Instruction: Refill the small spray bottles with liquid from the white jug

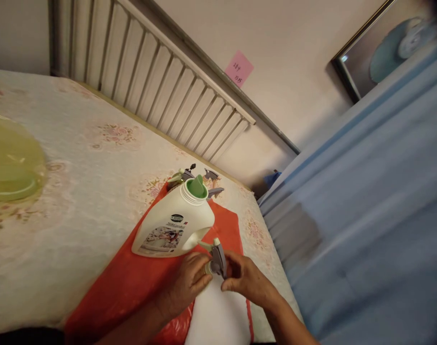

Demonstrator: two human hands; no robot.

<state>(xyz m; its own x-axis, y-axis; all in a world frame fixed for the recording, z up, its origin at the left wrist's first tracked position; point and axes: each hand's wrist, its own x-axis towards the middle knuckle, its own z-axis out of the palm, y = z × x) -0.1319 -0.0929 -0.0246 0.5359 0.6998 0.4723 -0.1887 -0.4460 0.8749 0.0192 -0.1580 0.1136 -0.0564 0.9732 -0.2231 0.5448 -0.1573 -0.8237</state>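
Observation:
A white spray bottle (220, 314) with a grey trigger sprayer (218, 261) stands low in the middle, close to me. My left hand (191, 280) is closed around its neck, thumb and fingers at the collar. From the other side, my right hand (247, 280) grips the trigger sprayer with curled fingers, thumb lower down. Just beyond my hands is a large cream jug (171, 223), its cap off and a green pouring spout (196, 187) in its mouth. Behind the jug, more grey trigger sprayers (211, 175) show; their bottles are mostly hidden.
The bottles stand on a red plastic sheet (132, 275) over a floral tablecloth (77, 191). A translucent yellow-green basin (15, 160) sits at the left. Beyond the table are a radiator (160, 81) and a pink note (240, 69); a blue curtain (369, 206) hangs at the right.

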